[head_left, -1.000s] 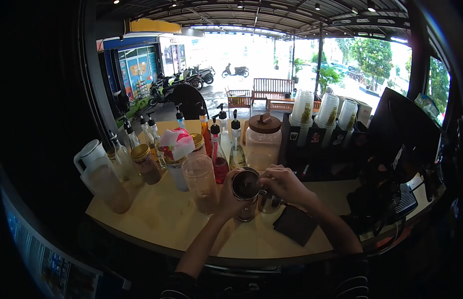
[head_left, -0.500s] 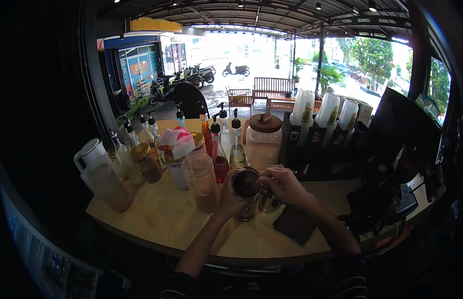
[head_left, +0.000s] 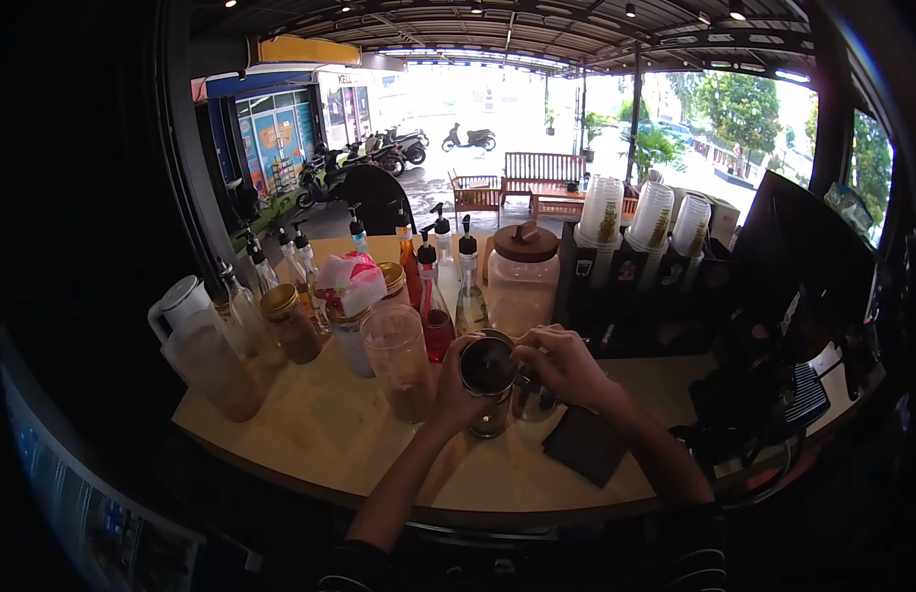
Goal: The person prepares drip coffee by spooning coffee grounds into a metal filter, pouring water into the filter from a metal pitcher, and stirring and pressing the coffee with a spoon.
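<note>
My left hand [head_left: 456, 393] is wrapped round a round metal-rimmed cup [head_left: 488, 363] with dark contents, held above a glass [head_left: 490, 422] on the counter. Pinched fingers of my right hand [head_left: 561, 363] are at the cup's right rim; what they hold is too small to make out. A metal pitcher [head_left: 533, 400] stands under my right hand, partly hidden by it. To the right of the pitcher lies a dark folded cloth [head_left: 584, 446]. A tall clear container [head_left: 399, 365] stands just left of my left hand.
Pump bottles [head_left: 469, 286], a lidded jar [head_left: 523, 281] and gold-lidded jars [head_left: 290, 326] line the counter's back. A pitcher [head_left: 206, 355] stands far left. Stacked plastic cups [head_left: 602, 212] sit in a black holder at the right, beside a dark screen [head_left: 788, 257].
</note>
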Demonstrator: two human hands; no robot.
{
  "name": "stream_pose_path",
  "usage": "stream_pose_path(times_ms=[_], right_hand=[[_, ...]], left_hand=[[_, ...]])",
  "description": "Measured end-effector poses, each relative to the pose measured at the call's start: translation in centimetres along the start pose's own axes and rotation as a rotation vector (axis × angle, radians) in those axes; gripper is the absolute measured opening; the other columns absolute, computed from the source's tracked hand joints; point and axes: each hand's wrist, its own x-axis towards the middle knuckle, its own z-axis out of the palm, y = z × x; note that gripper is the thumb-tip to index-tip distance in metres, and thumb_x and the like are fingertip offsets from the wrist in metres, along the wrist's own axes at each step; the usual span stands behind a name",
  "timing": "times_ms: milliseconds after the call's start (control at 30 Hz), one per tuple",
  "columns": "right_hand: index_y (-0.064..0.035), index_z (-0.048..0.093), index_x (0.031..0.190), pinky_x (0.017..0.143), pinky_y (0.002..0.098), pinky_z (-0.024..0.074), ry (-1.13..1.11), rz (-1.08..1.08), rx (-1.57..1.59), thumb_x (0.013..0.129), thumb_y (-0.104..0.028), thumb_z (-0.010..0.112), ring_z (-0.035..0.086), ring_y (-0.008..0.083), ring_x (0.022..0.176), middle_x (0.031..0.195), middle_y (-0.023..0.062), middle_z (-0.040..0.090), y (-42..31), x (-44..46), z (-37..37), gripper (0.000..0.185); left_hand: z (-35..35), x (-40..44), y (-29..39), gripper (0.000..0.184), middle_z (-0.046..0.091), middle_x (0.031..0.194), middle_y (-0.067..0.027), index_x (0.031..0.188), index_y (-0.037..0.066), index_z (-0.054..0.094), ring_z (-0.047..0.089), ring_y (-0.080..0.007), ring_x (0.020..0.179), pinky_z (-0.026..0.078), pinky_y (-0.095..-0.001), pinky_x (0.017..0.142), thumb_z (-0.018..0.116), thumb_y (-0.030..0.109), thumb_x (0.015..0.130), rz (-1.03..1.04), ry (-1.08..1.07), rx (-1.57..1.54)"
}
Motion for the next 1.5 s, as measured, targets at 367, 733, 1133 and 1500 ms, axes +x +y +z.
stream_pose_path(times_ms=[367,733,1133,1500], right_hand=[[0.0011,0.062,0.078,0.066,0.0386,0.0464,-0.027,-0.011,-0.005,0.087,-0.010,0.058,0.061,0.0309,0.066,0.069,0.0134,0.062,-0.5,0.9,0.9,0.015],[0.0017,0.063,0.080,0.068,0.0374,0.0468,-0.020,-0.035,-0.023,0.086,-0.012,0.059,0.062,0.0297,0.067,0.070,0.0126,0.062,-0.7,0.6,0.0,0.016],[-0.0013,0.066,0.085,0.074,0.0334,0.0439,0.067,-0.030,-0.090,0.087,-0.013,0.059,0.061,0.0231,0.072,0.074,0.0091,0.065,-1.4,0.1,-0.6,0.014],[0.0017,0.063,0.096,0.058,0.0245,0.0524,0.044,0.114,0.230,0.090,-0.012,0.062,0.067,0.0115,0.068,0.079,0.0071,0.067,-2.8,-1.1,1.2,0.016]], left_hand=[[-0.1,-0.1,0.5,0.083,0.050,0.124,-0.0117,0.126,0.008,0.037,0.052,-0.0242,0.116,0.043,-0.0351,0.099,0.086,0.012,0.058,0.001,-0.002,0.040],[-0.4,0.3,0.5,0.081,0.053,0.121,-0.0111,0.126,0.006,0.038,0.054,-0.0223,0.114,0.044,-0.0337,0.097,0.085,0.018,0.061,-0.058,-0.008,-0.006],[-0.7,0.8,2.7,0.079,0.053,0.122,-0.0111,0.127,0.006,0.038,0.054,-0.0208,0.114,0.044,-0.0330,0.097,0.084,0.015,0.063,-0.028,-0.052,-0.095],[0.0,0.4,2.2,0.079,0.054,0.117,-0.0112,0.123,0.005,0.041,0.056,-0.0233,0.109,0.046,-0.0349,0.094,0.086,0.016,0.059,-0.087,0.020,-0.109]])
